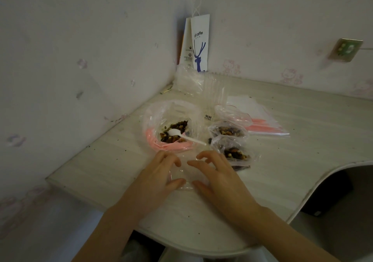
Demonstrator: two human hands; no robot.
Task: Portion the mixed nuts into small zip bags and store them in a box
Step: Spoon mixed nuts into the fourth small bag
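Left hand and right hand low over desk, near front edge. Fingers of both curled, thumbs and fingertips gripping empty bag lying flat between them. Big bag just behind, open, nuts inside, spoon resting in nuts. Filled bags, two, right of it, touching each other. Spare bags stacked beyond.
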